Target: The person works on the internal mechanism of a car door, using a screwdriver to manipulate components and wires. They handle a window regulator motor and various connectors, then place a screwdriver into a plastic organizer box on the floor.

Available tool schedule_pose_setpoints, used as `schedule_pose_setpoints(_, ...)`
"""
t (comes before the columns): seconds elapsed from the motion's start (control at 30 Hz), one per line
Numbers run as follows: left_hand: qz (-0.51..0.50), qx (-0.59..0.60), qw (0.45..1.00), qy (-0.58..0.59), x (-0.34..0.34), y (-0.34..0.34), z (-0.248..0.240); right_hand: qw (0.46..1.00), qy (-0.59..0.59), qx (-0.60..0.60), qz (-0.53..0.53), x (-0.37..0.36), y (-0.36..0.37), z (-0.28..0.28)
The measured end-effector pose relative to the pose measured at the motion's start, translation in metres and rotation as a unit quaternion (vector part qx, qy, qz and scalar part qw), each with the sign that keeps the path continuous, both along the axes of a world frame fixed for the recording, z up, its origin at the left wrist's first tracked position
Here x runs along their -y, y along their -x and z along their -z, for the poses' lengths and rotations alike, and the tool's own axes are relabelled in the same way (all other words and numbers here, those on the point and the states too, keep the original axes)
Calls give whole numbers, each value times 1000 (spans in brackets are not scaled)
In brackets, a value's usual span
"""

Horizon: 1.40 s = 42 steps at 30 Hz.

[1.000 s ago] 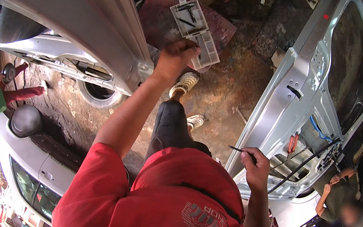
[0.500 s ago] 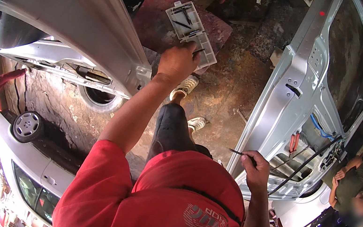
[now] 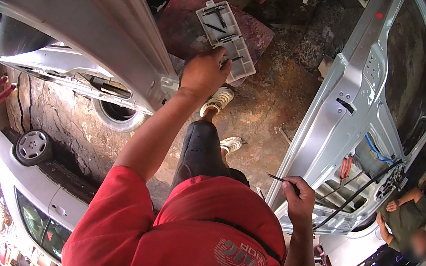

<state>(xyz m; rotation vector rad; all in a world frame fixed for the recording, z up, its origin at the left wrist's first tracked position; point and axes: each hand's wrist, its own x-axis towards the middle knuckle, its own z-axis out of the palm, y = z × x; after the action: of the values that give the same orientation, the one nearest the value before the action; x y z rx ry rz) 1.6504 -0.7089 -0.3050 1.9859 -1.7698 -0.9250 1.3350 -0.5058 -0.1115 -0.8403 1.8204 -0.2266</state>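
Observation:
My left hand [image 3: 205,73] reaches over the lower half of an open pale plastic case [image 3: 242,71], fingers bent together. Beside its fingertips a short dark bit-like piece [image 3: 237,58] shows; whether it is pinched or lies in the case I cannot tell. Several dark slim pieces like drill bits [image 3: 219,18] lie in the case's upper half. A reddish board [image 3: 179,13] carries the case. Farther right and nearer my body, my right hand [image 3: 300,199] is closed around a slim dark rod-shaped tool [image 3: 274,177], its tip pointing left.
A silver door panel [image 3: 310,132] stands along the right, with a black strut across it. Another silver body panel [image 3: 89,2] slants in at upper left, near a tyre [image 3: 118,116]. A white car [image 3: 44,178] is at lower left. Another person [image 3: 405,219] is at far right.
My left hand has drawn back slightly left from the dark piece over the case. My right hand has hardly moved. The other person's arms have shifted.

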Motion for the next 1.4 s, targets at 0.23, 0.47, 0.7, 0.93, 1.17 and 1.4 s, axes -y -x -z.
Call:
schedule_pose_setpoints(0.23, -10, -29, 1000, -8, -9, -8, -1, 1000, 1, 2, -8, -1, -1, 4)
schedule_pose_setpoints(0.47, -3, -50, 999, -18, -25, -15, 2, 1000, -7, -4, -21, 3, -3, 5)
schedule_pose_setpoints(0.7, 2, -39, 999, -20, -28, -10, -8, 1000, -3, -6, -22, 0, -2, 8)
schedule_pose_setpoints(0.93, 6, -38, 999, -30, -28, -6, -10, 1000, -2, -6, -28, -3, 0, 9)
schedule_pose_setpoints(1.17, 20, -44, 998, -44, -28, -6, -7, 1000, -9, -4, -20, 0, 0, 5)
schedule_pose_setpoints(1.4, 11, -60, 997, -36, -28, -7, -8, 1000, -4, -6, -21, 0, -1, 7)
